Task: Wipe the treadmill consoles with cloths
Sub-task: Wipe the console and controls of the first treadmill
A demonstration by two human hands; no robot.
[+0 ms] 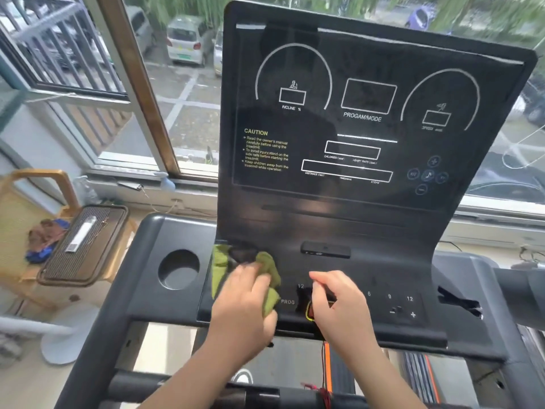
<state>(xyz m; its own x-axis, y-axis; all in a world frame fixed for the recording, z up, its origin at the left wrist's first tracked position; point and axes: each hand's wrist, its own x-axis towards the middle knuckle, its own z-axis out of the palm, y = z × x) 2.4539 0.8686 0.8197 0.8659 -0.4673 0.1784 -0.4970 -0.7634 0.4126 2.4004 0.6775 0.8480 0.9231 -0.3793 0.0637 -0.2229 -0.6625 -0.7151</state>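
Left hand (244, 299) grips a bunched green cloth (267, 270) and presses it on the low, flat part of the treadmill console (324, 225). The cloth is at the left side, just beside the round cup hole (178, 268). Right hand (339, 299) sits with bent fingers over the red key (308, 315) in the middle. I cannot tell if it holds the key or only rests there.

What could go wrong, I think: the cloth or a finger could push the plus and minus buttons (413, 314) on the right. The right hand could pull the red key out. A loose cloth corner could drop into the cup hole.

The tall screen part stands right behind the hands, so a long push would bump it. There is open room to slide right along the flat part. Its front edge is close under the wrists.
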